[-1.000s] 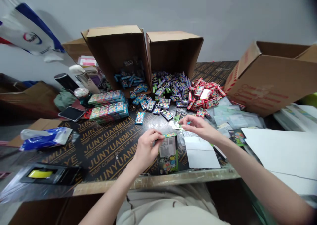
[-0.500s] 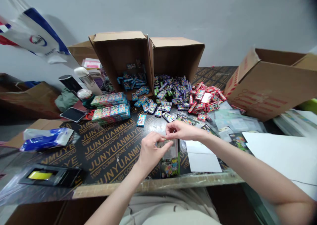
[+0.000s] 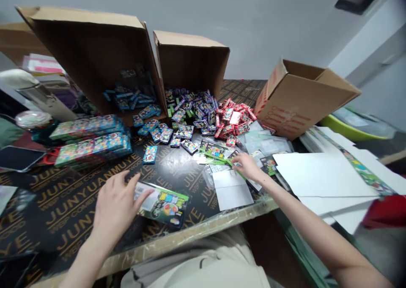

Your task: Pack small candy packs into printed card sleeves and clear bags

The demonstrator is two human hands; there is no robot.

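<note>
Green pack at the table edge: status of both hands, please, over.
Left hand open on green pack, pack lying flat. Right hand at flat printed sleeves, grip unclear. Nothing in the way.

A packing workshop: tipped cardboard cartons (image 3: 95, 55) spilling small packets (image 3: 193, 110) over a plywood bench (image 3: 63, 195)
</note>
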